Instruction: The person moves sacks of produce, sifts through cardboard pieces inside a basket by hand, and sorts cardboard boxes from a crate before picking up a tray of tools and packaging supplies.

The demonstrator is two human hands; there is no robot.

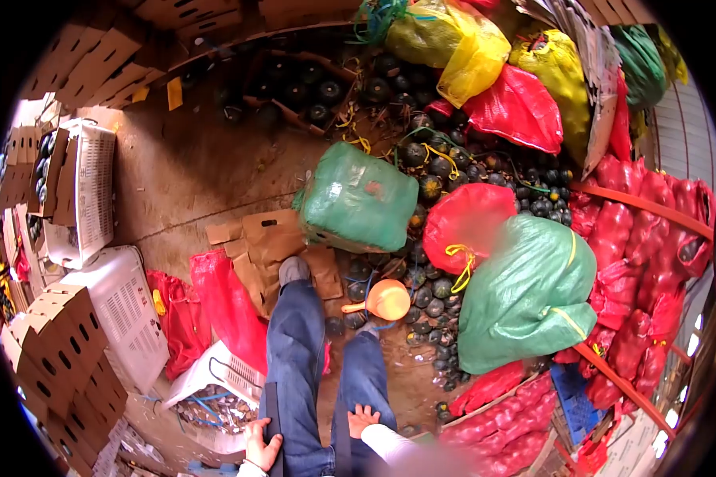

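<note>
At the bottom of the view I am sitting, with blue jeans (pixel 294 366) stretched out in front. My left hand (pixel 262 447) rests beside my left thigh, fingers apart, its tips touching a dark strap (pixel 272 409). On my other thigh, close to the second strap (pixel 341 413), my right hand (pixel 363 420) lies flat with its fingers spread. Neither hand appears to hold anything. Beyond my feet stands an orange dipper (pixel 390 300), its handle pointing left, among small dark green squashes (pixel 433 306).
A green wrapped bundle (pixel 358 197) sits ahead. Right of it are a red sack (pixel 465 226), a large green sack (pixel 525 294) and stacked red net bags (pixel 644 262). White crates (pixel 119 306) and cardboard boxes (pixel 60 342) stand left. Flattened cardboard (pixel 266 242) lies by my foot.
</note>
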